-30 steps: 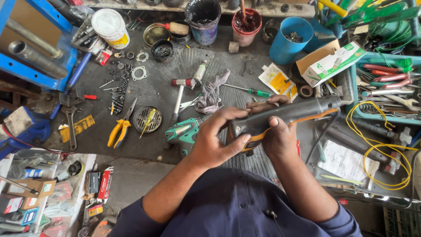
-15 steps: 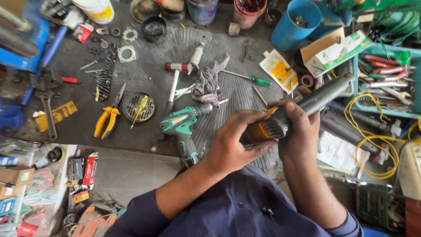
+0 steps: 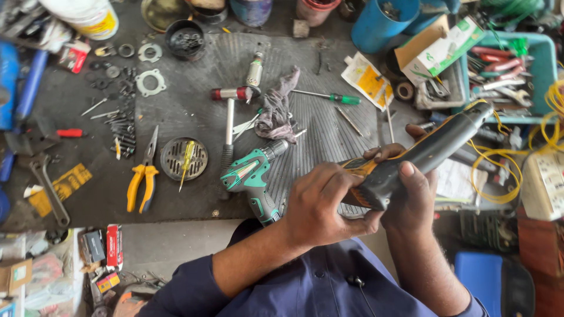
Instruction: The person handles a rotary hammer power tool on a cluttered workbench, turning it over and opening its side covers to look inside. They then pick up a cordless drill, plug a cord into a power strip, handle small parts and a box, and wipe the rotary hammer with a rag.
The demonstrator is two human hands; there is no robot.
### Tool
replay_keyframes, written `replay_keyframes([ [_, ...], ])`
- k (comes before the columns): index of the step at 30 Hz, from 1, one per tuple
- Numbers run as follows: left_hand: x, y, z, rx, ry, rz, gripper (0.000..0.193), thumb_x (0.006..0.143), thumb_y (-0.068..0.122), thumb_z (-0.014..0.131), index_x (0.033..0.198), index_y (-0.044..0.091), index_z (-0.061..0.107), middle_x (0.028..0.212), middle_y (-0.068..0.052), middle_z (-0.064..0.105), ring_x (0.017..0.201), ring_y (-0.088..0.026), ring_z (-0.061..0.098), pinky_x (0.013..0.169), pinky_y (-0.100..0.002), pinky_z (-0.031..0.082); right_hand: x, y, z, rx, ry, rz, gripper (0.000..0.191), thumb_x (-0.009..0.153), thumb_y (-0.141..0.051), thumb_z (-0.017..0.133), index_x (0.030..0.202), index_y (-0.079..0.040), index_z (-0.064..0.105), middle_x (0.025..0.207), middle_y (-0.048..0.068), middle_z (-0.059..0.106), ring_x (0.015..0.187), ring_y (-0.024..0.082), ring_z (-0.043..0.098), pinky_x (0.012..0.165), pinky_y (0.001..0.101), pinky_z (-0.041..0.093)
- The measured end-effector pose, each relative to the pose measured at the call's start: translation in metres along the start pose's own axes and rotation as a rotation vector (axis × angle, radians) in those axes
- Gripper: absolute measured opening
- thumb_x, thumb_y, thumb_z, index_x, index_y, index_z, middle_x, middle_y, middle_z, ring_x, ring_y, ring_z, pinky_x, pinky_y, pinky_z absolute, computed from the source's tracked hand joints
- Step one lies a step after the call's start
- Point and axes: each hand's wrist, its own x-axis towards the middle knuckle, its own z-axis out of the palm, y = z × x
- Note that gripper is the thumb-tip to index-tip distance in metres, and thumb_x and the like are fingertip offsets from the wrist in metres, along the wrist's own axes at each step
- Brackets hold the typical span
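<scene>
Both my hands hold a long grey and orange power tool body (image 3: pixel 432 147) over the bench, slanting up to the right. My left hand (image 3: pixel 320 205) is wrapped around its near orange end. My right hand (image 3: pixel 411 191) grips the grey middle from below, thumb on top. A teal cordless drill (image 3: pixel 252 176) lies on the ribbed black mat (image 3: pixel 194 88) just left of my left hand.
On the mat lie a hammer (image 3: pixel 229 117), a grey rag (image 3: pixel 279 105), a green-handled screwdriver (image 3: pixel 329 97), yellow pliers (image 3: pixel 144 176) and a round metal grille (image 3: pixel 184 158). Small parts, tubs and a blue cup (image 3: pixel 382 20) crowd the back. A teal tool tray (image 3: pixel 517 76) and yellow cable (image 3: pixel 499 170) sit right.
The view has shifted so the bench sits further left. My hands have turned the tool, with its near end now closer to my body. Both grips remain.
</scene>
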Motion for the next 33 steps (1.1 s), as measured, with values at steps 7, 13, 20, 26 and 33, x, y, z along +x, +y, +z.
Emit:
replay_keyframes([
  [7, 0.0, -0.005, -0.024, -0.012, -0.128, 0.087, 0.055, 0.081, 0.048, 0.085, 0.102, 0.002, 0.063, 0.087, -0.011, 0.062, 0.076, -0.029, 0.068, 0.07, -0.041, 0.057, -0.022, -0.005, 0.018, -0.059, 0.026, -0.021, 0.102, 0.084, -0.034, 0.084, 0.159, 0.001, 0.024, 0.103, 0.019, 0.063, 0.111, 0.036, 0.065, 0.106, 0.0499, 0.054],
  [13, -0.001, 0.005, -0.025, -0.049, -0.202, -0.004, 0.052, 0.079, 0.039, 0.088, 0.109, 0.005, 0.062, 0.104, -0.012, 0.064, 0.093, -0.029, 0.069, 0.083, -0.04, 0.059, -0.031, 0.002, 0.012, -0.038, 0.143, -0.061, 0.099, 0.083, -0.032, 0.087, 0.155, 0.002, 0.027, 0.101, 0.016, 0.063, 0.11, 0.034, 0.065, 0.105, 0.0508, 0.053],
  [20, -0.007, 0.008, -0.024, -0.032, -0.173, -0.01, 0.053, 0.078, 0.037, 0.09, 0.111, 0.005, 0.063, 0.103, -0.012, 0.064, 0.093, -0.03, 0.069, 0.081, -0.04, 0.059, -0.033, 0.004, 0.012, -0.098, 0.141, -0.097, 0.099, 0.084, -0.034, 0.089, 0.153, 0.003, 0.029, 0.092, 0.014, 0.062, 0.104, 0.034, 0.066, 0.109, 0.051, 0.052],
  [26, -0.009, 0.012, -0.033, -0.032, -0.216, -0.005, 0.052, 0.076, 0.031, 0.091, 0.108, 0.004, 0.061, 0.099, -0.011, 0.062, 0.09, -0.029, 0.068, 0.078, -0.041, 0.057, -0.039, -0.001, 0.024, -0.069, 0.083, -0.105, 0.103, 0.082, -0.033, 0.089, 0.155, 0.003, 0.025, 0.094, 0.015, 0.065, 0.103, 0.032, 0.068, 0.109, 0.0512, 0.053],
  [33, -0.015, 0.027, -0.044, 0.007, -0.287, -0.121, 0.052, 0.066, 0.029, 0.091, 0.101, 0.006, 0.059, 0.095, -0.012, 0.06, 0.088, -0.03, 0.066, 0.075, -0.042, 0.056, -0.052, 0.006, 0.022, -0.137, 0.036, -0.134, 0.11, 0.08, -0.033, 0.093, 0.156, 0.001, 0.021, 0.094, 0.016, 0.066, 0.104, 0.033, 0.068, 0.11, 0.0504, 0.052],
])
